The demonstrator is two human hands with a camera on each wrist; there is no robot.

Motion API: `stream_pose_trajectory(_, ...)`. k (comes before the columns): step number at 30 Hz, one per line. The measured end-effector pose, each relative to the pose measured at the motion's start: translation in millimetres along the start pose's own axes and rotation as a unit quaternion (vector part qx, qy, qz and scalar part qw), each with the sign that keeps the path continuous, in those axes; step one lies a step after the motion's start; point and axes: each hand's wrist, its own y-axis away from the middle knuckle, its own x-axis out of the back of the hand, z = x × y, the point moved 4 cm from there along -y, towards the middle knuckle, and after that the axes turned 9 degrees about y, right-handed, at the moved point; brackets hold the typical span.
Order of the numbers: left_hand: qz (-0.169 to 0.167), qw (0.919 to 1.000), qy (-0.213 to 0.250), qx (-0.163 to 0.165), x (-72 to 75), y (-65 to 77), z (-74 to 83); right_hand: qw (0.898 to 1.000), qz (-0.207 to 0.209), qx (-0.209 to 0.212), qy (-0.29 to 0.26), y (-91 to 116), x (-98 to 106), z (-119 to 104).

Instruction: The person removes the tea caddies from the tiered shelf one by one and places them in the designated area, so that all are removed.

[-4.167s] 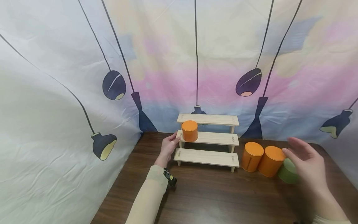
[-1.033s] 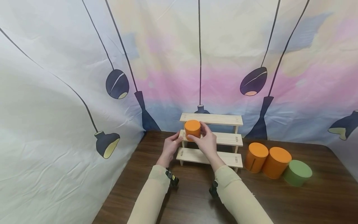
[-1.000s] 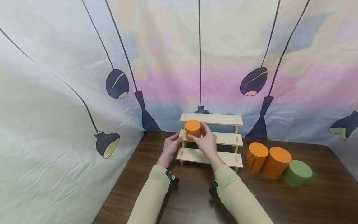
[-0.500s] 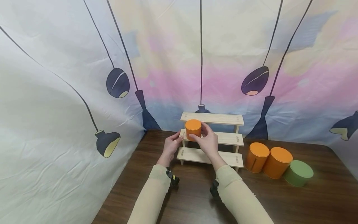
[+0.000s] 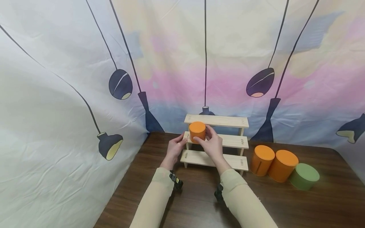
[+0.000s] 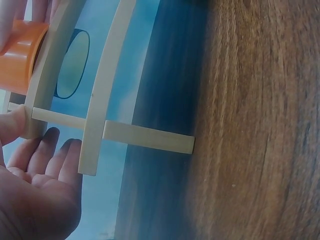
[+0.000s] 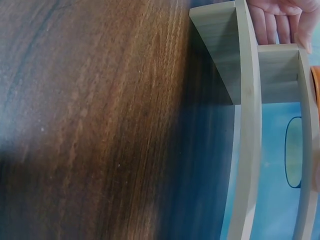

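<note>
A three-tier wooden stand (image 5: pixel 216 158) stands on the dark table. On the left part of its middle shelf (image 5: pixel 232 141) sits a small orange canister (image 5: pixel 197 127) with a flat lid. My right hand (image 5: pixel 213 145) holds this canister from its right side, thumb in front and fingers behind. At the shelf's left end, my left hand (image 5: pixel 174 149) pinches the board's edge. In the left wrist view, the left thumb and fingers (image 6: pixel 42 162) are around that board end, close to the canister (image 6: pixel 20 57). The right wrist view shows only a sliver of the canister.
Right of the stand, two taller orange canisters (image 5: pixel 263 161) (image 5: pixel 283 166) and a low green canister (image 5: pixel 304 177) stand close together on the wood-grain table (image 5: pixel 196 202). A fabric backdrop (image 5: pixel 228 63) with printed lamps hangs behind and on the sides.
Since the oldest frame, my right hand has come left from beside the green canister and taken hold of the small orange one. Over the last second, both hands stay almost still.
</note>
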Motion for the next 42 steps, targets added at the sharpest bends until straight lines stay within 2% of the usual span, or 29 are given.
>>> stream_pose_trajectory(7,0.003,1.0,-0.001,0.001,-0.1,0.4,1.1,1.0,-0.011,-0.021,-0.001,-2.3,1.0,1.3)
stream_pose_trajectory(17,0.007,1.0,-0.003,0.001,-1.1,2.4,2.1,0.999,-0.021,-0.026,-0.001,-3.3,1.3,2.2)
stream_pose_trajectory(42,-0.006,1.0,0.007,-0.004,-0.6,2.3,1.0,1.0,-0.018,-0.008,-0.001,-1.7,2.4,1.5)
